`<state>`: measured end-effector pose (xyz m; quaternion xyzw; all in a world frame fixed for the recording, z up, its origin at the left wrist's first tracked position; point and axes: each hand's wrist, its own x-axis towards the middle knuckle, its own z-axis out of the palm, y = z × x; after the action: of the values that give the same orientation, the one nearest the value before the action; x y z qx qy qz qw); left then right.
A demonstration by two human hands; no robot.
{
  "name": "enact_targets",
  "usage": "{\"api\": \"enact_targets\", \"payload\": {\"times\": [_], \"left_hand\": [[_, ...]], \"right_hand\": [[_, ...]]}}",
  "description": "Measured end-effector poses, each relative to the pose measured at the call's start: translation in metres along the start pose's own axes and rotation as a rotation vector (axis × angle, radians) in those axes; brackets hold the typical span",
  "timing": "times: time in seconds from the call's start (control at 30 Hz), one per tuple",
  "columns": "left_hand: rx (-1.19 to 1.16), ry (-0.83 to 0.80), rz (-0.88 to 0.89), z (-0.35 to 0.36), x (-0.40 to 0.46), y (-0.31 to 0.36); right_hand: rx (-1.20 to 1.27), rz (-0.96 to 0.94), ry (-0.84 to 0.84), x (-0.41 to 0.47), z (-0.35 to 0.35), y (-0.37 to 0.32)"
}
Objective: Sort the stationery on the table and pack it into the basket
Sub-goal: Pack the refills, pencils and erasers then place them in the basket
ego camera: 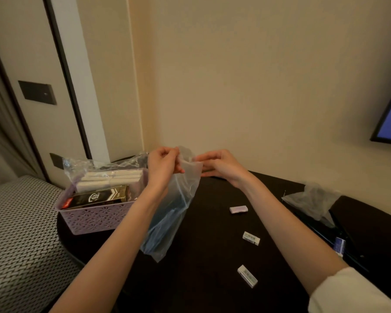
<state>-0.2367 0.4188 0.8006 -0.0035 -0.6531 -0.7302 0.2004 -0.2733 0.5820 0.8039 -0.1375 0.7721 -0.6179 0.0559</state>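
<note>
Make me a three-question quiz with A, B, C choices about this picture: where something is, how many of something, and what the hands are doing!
1. Where is the black and gold cardboard box?
A. Inside the lilac plastic lattice basket
B. On the floor
C. On the screen

2. How many small rectangular erasers lie loose on the dark round table?
A. One
B. Three
C. Six

3. What are the left hand and right hand doing?
A. Resting flat
B. Holding a pen
C. Pinching the top of a clear plastic bag

Answers: 1 A, the box sits within the basket's walls. 2 B, three erasers lie apart. 3 C, both hands pinch the bag's top edge.
</note>
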Motion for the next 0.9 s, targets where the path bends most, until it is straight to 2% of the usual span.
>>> {"api": "enact_targets", "payload": {"times": [0.17, 0.23, 0.33, 0.43, 0.53, 0.73, 0.83, 0.9], "left_hand": [[0.065, -0.043, -0.084, 0.013, 0.010, -0.025], [0.071, -0.056, -0.111, 0.017, 0.012, -0.034], [0.050, -0.081, -0.136, 0.020, 0.017, -0.046], [0.049, -0.104, -0.147, 0.023, 0.021, -0.058], [0.038, -0.142, -0.140, 0.024, 0.024, -0.062], [0.015, -0.168, -0.154, 0.027, 0.025, -0.064], [0.016, -0.182, -0.174, 0.031, 0.023, -0.066], [0.016, -0.190, -0.183, 0.034, 0.020, -0.067]], "right_hand": [[-0.309, 0.195, 0.272, 0.033, -0.043, 0.052], [-0.500, 0.274, 0.323, 0.047, -0.060, 0.082], [-0.789, 0.316, 0.236, 0.060, -0.071, 0.116], [-1.008, 0.302, 0.077, 0.078, -0.072, 0.141], [-1.199, 0.295, -0.005, 0.102, -0.074, 0.154], [-1.336, 0.243, -0.034, 0.120, -0.068, 0.164], [-1.487, 0.118, 0.030, 0.116, -0.061, 0.164], [-1.501, 0.091, 0.050, 0.113, -0.060, 0.163]]}}
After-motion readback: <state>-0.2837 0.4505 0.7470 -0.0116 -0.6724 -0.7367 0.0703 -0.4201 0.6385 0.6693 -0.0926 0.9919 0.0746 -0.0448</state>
